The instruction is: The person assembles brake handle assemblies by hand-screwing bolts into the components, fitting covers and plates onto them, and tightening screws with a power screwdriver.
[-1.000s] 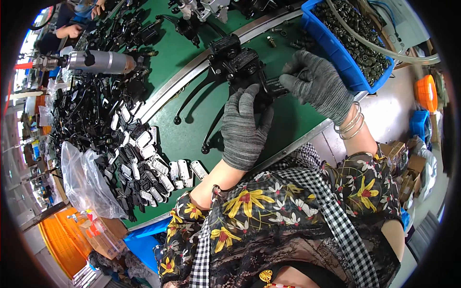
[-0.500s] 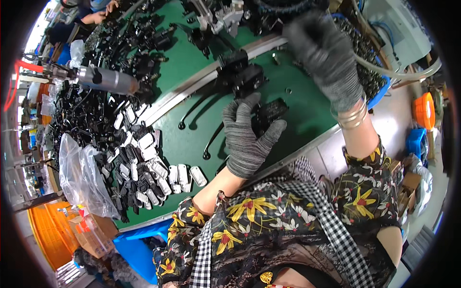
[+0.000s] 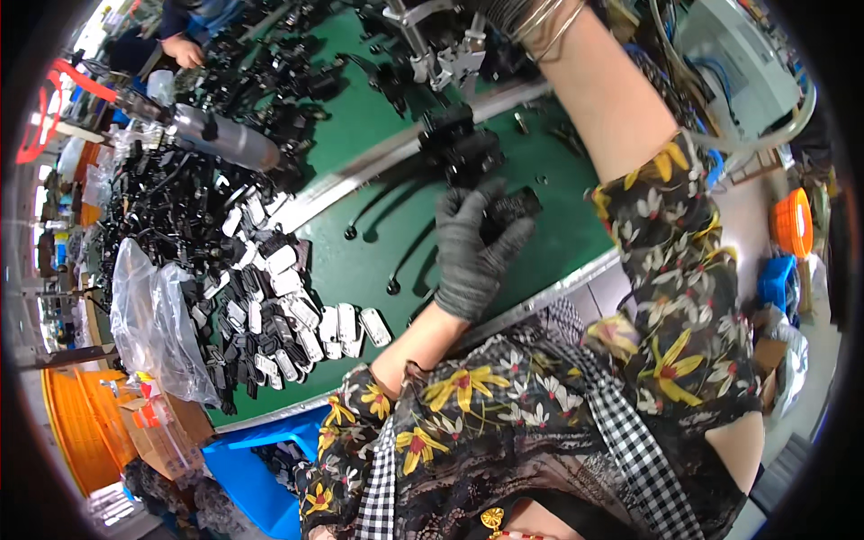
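Observation:
My gloved left hand curls its fingers and thumb around a black brake lever assembly on the green tabletop; its curved lever sticks out to the left, under the hand. Just beyond lies a second black lever assembly, its long lever also pointing left across the metal strip. My right hand reaches to the far edge of the view, beside a silver metal fixture. Only part of its grey glove shows under the bracelets, and its fingers are hidden.
Many white and black rectangular pieces lie piled at left, near a clear plastic bag. A powered driver hangs above black parts. Another person's hand is at the far left. A blue bin stands below the table.
My right hand has moved far forward and left, from above the right of the table to the upper edge. The left hand stays on its lever assembly; the view has shifted slightly.

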A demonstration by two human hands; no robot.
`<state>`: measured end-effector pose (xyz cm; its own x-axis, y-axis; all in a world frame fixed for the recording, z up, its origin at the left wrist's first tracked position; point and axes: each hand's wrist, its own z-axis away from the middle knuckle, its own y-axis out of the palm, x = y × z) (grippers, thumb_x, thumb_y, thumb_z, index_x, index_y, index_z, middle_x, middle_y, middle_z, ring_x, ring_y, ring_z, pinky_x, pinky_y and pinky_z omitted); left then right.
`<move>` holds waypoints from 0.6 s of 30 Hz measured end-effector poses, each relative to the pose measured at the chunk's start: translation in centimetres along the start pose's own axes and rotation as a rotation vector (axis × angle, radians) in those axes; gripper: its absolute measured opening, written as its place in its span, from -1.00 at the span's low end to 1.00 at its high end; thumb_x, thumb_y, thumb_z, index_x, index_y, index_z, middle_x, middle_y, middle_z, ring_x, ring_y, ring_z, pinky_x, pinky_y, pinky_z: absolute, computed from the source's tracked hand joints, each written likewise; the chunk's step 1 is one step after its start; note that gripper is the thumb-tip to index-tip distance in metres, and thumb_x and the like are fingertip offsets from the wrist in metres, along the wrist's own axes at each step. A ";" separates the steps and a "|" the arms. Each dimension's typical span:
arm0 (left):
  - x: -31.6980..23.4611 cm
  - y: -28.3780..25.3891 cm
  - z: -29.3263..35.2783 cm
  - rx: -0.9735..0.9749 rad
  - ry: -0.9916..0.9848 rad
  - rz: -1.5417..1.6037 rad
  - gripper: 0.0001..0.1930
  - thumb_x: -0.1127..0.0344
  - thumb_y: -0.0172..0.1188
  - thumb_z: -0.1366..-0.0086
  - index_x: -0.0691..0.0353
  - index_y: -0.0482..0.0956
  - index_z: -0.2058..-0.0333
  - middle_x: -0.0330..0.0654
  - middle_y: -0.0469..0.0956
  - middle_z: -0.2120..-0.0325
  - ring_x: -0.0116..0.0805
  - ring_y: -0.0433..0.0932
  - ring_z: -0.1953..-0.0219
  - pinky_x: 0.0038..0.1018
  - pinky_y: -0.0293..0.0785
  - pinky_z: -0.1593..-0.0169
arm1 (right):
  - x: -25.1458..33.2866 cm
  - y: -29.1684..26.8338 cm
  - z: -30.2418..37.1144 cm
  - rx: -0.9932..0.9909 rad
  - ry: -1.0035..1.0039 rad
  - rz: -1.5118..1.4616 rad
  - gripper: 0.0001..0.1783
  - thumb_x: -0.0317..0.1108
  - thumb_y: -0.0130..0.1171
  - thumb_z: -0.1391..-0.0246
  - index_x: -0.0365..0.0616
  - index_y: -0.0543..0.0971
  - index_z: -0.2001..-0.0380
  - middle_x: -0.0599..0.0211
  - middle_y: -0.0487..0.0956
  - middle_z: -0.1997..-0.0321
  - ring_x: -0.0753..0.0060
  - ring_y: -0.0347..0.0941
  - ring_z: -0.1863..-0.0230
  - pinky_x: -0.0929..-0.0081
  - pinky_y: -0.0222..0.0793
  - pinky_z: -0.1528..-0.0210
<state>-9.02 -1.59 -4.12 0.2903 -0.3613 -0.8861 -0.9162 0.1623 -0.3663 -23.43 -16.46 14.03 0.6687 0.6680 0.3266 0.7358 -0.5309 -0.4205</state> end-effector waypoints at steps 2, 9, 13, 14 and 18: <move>-0.2 -0.3 -0.4 -0.023 -0.018 0.101 -0.54 0.31 0.44 -0.04 0.24 0.54 0.07 -0.12 0.36 0.20 -0.27 0.41 0.19 -0.42 0.41 0.06 | 1.0 -1.0 1.9 0.002 0.041 -0.123 -0.55 -0.22 0.13 -0.21 -0.33 0.44 -0.04 0.13 0.57 0.06 0.30 0.53 0.13 0.48 0.51 0.03; 2.0 0.0 -0.9 0.039 0.043 0.058 -0.63 0.38 0.39 -0.10 0.27 0.55 0.09 -0.15 0.39 0.26 -0.34 0.47 0.22 -0.45 0.44 0.08 | 2.2 -2.7 6.3 -0.027 0.120 -0.266 -0.57 -0.25 0.12 -0.20 -0.32 0.44 -0.04 0.15 0.58 0.07 0.32 0.54 0.13 0.50 0.51 0.03; 1.9 -0.3 -0.7 0.064 0.051 0.045 -0.66 0.40 0.37 -0.11 0.29 0.56 0.12 -0.10 0.45 0.23 -0.29 0.50 0.19 -0.43 0.45 0.07 | 2.6 -2.6 7.3 -0.041 0.126 -0.289 -0.58 -0.27 0.12 -0.20 -0.32 0.44 -0.04 0.16 0.58 0.08 0.33 0.54 0.14 0.50 0.51 0.03; 1.9 -0.3 -0.6 0.062 0.054 0.042 -0.66 0.40 0.37 -0.11 0.29 0.56 0.12 -0.10 0.45 0.23 -0.29 0.50 0.19 -0.43 0.45 0.07 | 2.6 -2.5 7.4 -0.042 0.126 -0.295 -0.58 -0.27 0.12 -0.20 -0.32 0.44 -0.04 0.16 0.58 0.08 0.33 0.54 0.14 0.50 0.51 0.03; 1.6 -0.7 -0.4 0.064 0.066 0.015 -0.68 0.39 0.35 -0.12 0.33 0.56 0.15 -0.06 0.48 0.23 -0.23 0.49 0.18 -0.40 0.45 0.06 | 2.9 -2.5 8.0 -0.052 0.130 -0.322 -0.58 -0.29 0.12 -0.20 -0.32 0.45 -0.04 0.17 0.58 0.08 0.34 0.54 0.14 0.51 0.51 0.03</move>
<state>-8.04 -2.68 -5.16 0.2560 -0.4182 -0.8715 -0.9002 0.2255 -0.3726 -24.19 -8.99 9.28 0.4067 0.7352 0.5423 0.9135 -0.3317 -0.2353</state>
